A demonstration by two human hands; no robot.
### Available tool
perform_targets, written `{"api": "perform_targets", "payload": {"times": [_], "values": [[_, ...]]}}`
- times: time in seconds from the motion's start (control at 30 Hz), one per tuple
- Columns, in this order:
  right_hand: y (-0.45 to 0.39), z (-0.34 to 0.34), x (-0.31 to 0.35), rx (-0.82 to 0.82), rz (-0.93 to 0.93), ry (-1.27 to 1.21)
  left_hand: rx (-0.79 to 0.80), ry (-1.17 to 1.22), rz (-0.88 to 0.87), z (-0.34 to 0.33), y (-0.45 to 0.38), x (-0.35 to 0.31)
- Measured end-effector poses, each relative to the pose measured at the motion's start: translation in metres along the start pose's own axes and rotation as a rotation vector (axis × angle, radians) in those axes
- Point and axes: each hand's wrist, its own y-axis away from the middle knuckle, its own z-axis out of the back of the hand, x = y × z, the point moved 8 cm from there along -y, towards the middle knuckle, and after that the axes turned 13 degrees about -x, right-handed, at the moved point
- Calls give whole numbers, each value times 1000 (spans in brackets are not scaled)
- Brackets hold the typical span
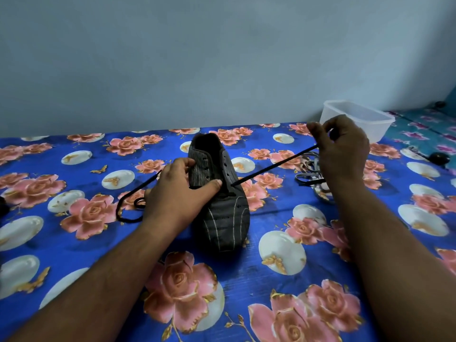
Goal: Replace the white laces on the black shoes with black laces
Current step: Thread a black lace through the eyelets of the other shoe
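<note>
Black pinstriped fabric shoe (222,206) gripped by left hand (177,193) — right hand (341,146) pinching thin black lace (274,166) taut.

A plain pale blue-grey wall (222,58) fills the upper half of the view, bare and evenly lit with soft, dim light. Below it runs the worktop, covered by a glossy blue cloth (246,275) printed with pink roses, white ovals and small gold butterflies. At the far right edge lies another fabric (424,129), teal with purple flowers. A clear plastic tub (365,119) stands near the wall at the worktop's back right.
</note>
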Motion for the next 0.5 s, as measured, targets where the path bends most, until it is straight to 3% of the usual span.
{"api": "perform_targets", "payload": {"times": [0.07,0.13,0.23,0.33,0.43,0.5], "values": [[5,-14,-18,147,-43,251,-28,24,2,3,1,-2],[12,-25,-21,236,-40,299,-63,43,1,7,0,-2],[17,-30,6,272,90,35,-103,52,-17,13,1,-5],[45,-47,43,611,224,-208,-107,46,-36,14,1,-7],[87,-61,60,972,287,-219,-113,36,-60,17,1,-8],[106,-68,61,1078,342,-189,-106,25,-79,16,0,-8]]}}
